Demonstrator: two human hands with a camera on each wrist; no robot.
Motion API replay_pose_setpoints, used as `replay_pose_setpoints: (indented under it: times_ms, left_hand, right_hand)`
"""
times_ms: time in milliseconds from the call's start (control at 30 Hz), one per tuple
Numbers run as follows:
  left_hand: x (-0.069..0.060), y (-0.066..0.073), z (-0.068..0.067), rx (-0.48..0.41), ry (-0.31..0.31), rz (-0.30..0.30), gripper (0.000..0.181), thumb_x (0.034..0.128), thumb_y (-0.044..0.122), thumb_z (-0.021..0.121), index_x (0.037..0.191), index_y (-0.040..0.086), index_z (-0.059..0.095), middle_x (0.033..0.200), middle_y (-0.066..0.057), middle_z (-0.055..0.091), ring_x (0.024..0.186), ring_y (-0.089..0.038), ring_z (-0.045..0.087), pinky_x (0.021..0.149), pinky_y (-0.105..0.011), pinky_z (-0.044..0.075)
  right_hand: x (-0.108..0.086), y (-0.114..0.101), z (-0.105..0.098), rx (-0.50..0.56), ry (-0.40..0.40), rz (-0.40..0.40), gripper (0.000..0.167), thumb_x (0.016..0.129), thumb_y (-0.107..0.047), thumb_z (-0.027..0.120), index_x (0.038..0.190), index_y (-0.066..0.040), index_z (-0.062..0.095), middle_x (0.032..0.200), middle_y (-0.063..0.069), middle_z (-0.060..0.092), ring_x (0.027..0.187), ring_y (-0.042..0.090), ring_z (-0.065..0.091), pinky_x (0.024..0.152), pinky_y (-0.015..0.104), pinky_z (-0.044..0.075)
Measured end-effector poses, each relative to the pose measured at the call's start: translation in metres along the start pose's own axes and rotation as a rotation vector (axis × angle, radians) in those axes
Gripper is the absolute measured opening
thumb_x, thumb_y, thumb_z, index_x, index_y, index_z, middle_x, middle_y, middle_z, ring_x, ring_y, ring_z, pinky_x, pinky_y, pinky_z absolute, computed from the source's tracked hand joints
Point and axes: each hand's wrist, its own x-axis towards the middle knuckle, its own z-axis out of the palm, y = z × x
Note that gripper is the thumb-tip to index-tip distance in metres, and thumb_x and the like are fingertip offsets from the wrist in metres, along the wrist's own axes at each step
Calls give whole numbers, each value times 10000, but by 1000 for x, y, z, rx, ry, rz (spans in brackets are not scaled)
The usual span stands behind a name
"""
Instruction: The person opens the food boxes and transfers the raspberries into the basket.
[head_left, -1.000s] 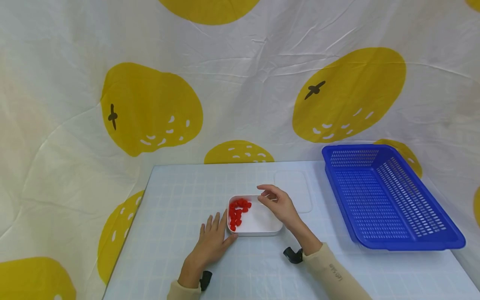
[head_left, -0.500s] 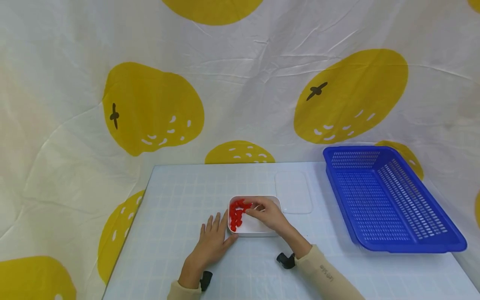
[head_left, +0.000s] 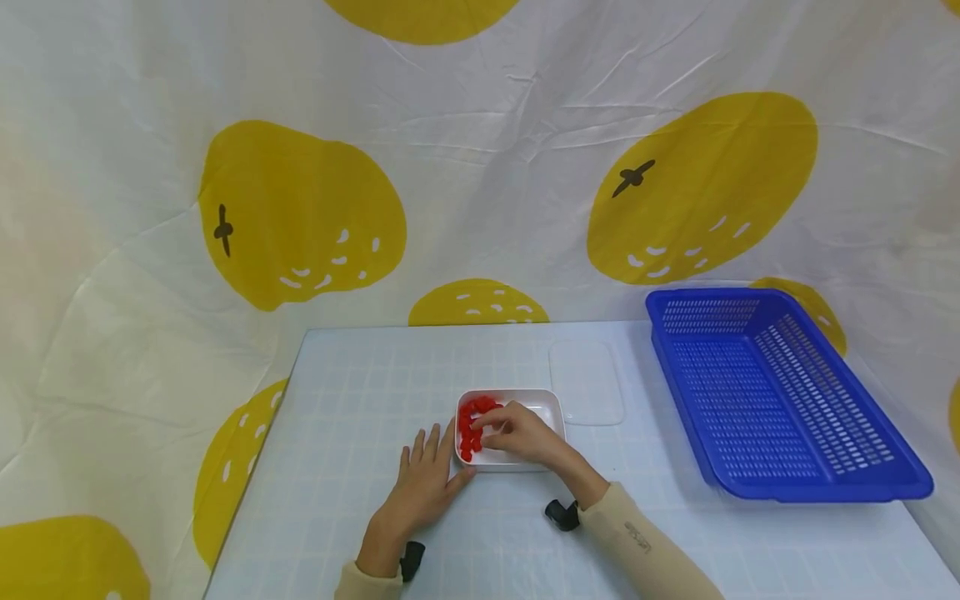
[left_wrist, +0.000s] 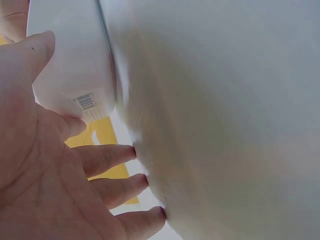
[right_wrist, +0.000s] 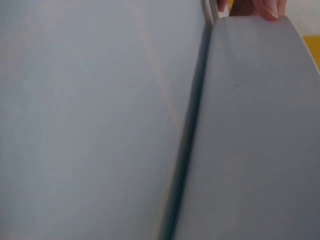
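A white rectangular box (head_left: 517,465) stands on the table with several small red pieces (head_left: 467,446) gathered along its left side. The left hand (head_left: 425,483) lies with spread fingers at the box's left front corner. In the left wrist view, its thumb (left_wrist: 42,50) and index finger lie against the box wall, which bears a barcode label. Over the box's inside, the right hand (head_left: 521,433) reaches in from the right, thumb and index fingertips down among the red pieces. Whether a piece is between those fingertips cannot be made out. The right wrist view shows mostly the box wall (right_wrist: 255,125).
A clear flat lid (head_left: 588,383) lies behind and right of the box. Farther right stands a blue perforated basket (head_left: 750,400). A white cloth (head_left: 495,208) with yellow fruit prints hangs behind the table (head_left: 360,392).
The right hand has moved left and down from above the box's right part into the red pieces. The left hand has stayed at the box's corner.
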Motion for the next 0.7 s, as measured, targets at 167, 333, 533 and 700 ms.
replay_pose_setpoints:
  times_ms: [167,333,533,700]
  left_hand:
    - [1,-1,2,8,-2,2,887,950,593,562,1614,150,175,1604,-221,255,1468,-481,148,1115,-704,120]
    - [0,-1,2,8,-5,-3,891,947,599,558,1615,152,173,1607,-218,251,1470,-477,142,1117,-701,118]
    - [0,-1,1,-8,-16,-6,889,950,593,561,1616,154,170,1609,-215,248,1471,-478,136,1116,-705,111]
    - [1,-1,1,-9,-21,-12,891,949,579,575,1616,154,166,1609,-216,247,1471,-478,138,1116,-705,111]
  right_hand:
    - [4,1,1,-57,-29,-46,277,872,-43,765,1148,-67,755,1126,55,693,944,250,592,714,260,534]
    - [8,3,2,-112,-37,-66,231,860,-27,771,1086,-72,777,1084,44,702,927,254,585,693,258,521]
    - [8,3,5,-173,-48,-60,198,831,-25,792,1015,-98,791,1115,48,684,1000,226,559,725,245,537]
    - [9,3,6,-184,-70,-77,198,806,-13,804,987,-91,788,1055,46,704,979,233,567,706,238,537]
